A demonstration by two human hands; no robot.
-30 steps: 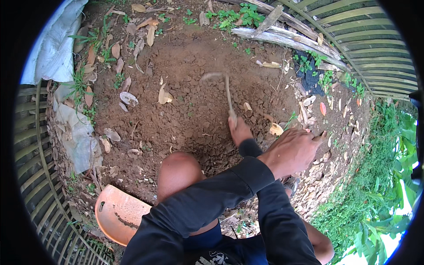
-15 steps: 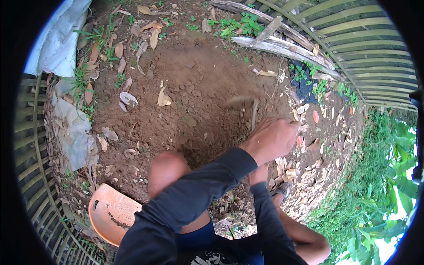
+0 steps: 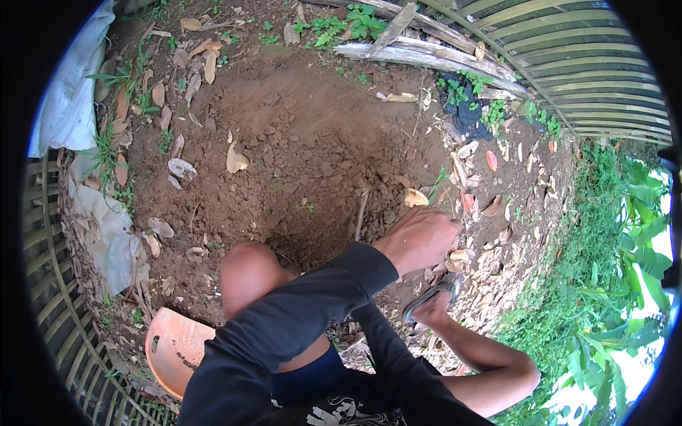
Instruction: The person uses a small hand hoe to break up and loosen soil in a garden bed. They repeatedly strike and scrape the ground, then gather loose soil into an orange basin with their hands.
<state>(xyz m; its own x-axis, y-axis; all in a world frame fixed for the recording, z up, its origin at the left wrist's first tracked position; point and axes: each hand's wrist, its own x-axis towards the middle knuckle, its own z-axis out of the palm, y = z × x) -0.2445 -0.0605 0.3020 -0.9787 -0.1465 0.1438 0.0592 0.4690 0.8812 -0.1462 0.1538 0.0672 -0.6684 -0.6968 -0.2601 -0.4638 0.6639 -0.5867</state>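
Observation:
My left arm reaches across to the right. Its hand [image 3: 419, 241] is closed, knuckles up, over the edge of a dug patch of brown soil [image 3: 298, 163]. A thin wooden shaft [image 3: 362, 213], seemingly part of a digging tool, stands in the loose dirt and runs under my left sleeve. Its head is not visible, so its exact kind cannot be told. My right arm [image 3: 387, 334] goes up beneath the left forearm, which hides my right hand. A shallow hollow of crumbled soil lies between the shaft and my bent knee [image 3: 252, 277].
An orange plastic scoop-like container [image 3: 174, 341] with soil on it lies at the lower left. Split logs [image 3: 433, 60] and a bamboo slat fence [image 3: 568, 64] bound the far right. Pale sheeting [image 3: 106, 227] lies at the left. Dry leaves [image 3: 490, 263] litter the right side.
The tool, blurred in motion above the soil before, is now down in the dirt, nearer me. My left hand has come slightly left and nearer; my right hand has slipped out of sight.

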